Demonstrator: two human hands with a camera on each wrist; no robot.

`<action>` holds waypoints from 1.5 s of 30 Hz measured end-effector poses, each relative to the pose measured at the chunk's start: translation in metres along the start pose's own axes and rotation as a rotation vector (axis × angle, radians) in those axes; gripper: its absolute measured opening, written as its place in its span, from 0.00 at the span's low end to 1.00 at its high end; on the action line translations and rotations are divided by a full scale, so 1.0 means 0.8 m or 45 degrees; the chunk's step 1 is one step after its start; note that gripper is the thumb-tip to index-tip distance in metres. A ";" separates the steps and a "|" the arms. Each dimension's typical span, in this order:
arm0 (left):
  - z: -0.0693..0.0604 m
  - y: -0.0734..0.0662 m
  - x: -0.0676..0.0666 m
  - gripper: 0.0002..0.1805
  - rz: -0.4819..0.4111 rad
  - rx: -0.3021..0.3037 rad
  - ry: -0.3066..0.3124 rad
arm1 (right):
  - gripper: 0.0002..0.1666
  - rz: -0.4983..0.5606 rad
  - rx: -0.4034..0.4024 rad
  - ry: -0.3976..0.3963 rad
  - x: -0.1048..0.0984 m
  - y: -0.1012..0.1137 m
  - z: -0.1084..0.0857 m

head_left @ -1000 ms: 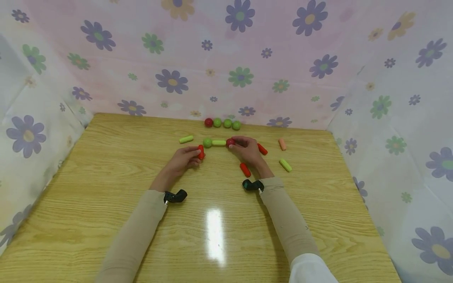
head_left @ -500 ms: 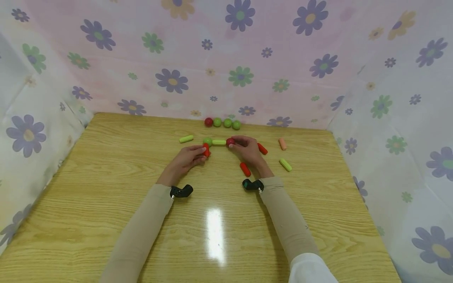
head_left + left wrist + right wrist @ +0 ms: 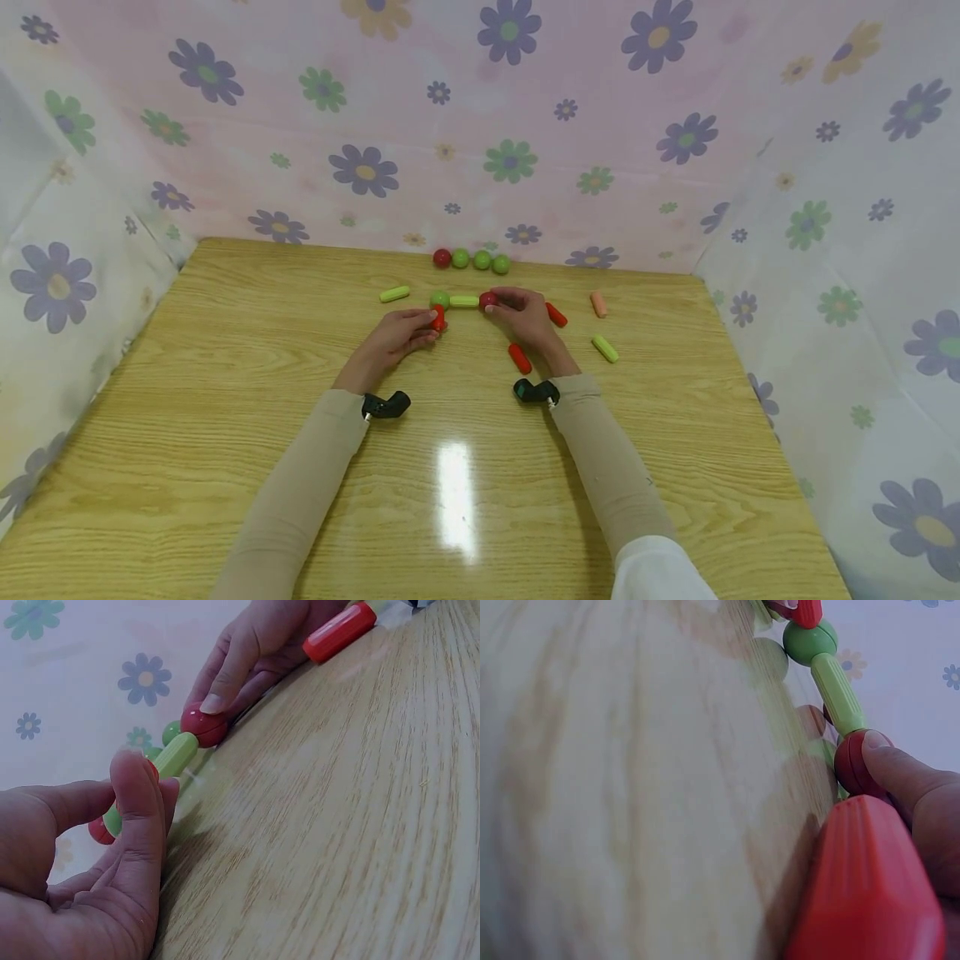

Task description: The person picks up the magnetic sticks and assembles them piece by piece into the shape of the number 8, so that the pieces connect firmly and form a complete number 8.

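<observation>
Left hand (image 3: 393,335) pinches a red stick (image 3: 438,318) at the green ball (image 3: 440,297); right hand (image 3: 525,317) grips a red ball (image 3: 487,299).

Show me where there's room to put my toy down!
Bare table lies left of the left sleeve, between it and the right sleeve, and right of the orange stick and nearby lime stick. It's crowded at the back middle: left hand and right hand, the ball-and-stick row between them, loose red sticks and four balls behind.

L hand (image 3: 395,335) & R hand (image 3: 525,318) both pinching; arms (image 3: 296,483) out fwd, angled inwd.
</observation>
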State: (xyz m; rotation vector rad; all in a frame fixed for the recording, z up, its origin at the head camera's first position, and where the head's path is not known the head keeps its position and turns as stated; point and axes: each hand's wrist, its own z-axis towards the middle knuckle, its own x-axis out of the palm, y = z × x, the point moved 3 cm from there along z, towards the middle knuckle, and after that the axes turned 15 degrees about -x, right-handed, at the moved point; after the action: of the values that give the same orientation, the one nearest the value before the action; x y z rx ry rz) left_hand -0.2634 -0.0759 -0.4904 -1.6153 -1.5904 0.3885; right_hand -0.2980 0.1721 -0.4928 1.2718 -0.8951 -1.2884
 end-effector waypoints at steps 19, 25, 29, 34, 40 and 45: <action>0.000 -0.002 0.002 0.24 0.093 0.006 -0.057 | 0.24 -0.108 -0.093 0.062 -0.004 0.001 0.002; -0.004 -0.003 0.004 0.23 0.111 0.032 -0.049 | 0.24 -0.004 -0.062 0.015 -0.002 0.000 0.000; -0.004 -0.003 0.004 0.24 0.110 0.040 -0.040 | 0.24 0.013 -0.067 -0.012 0.000 0.002 0.000; -0.006 -0.003 0.002 0.26 0.113 0.041 -0.046 | 0.24 0.039 -0.063 -0.032 0.001 0.004 0.000; -0.008 -0.001 -0.001 0.26 0.157 0.032 -0.082 | 0.24 0.112 -0.010 -0.056 0.001 0.002 -0.001; -0.010 0.004 -0.004 0.24 0.185 0.058 -0.087 | 0.25 0.079 -0.032 -0.050 0.000 -0.001 -0.002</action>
State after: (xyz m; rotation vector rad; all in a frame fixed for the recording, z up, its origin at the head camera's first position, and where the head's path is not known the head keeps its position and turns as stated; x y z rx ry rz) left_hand -0.2558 -0.0811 -0.4883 -1.7040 -1.5074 0.5587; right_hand -0.2964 0.1724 -0.4941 1.1940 -0.9367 -1.2754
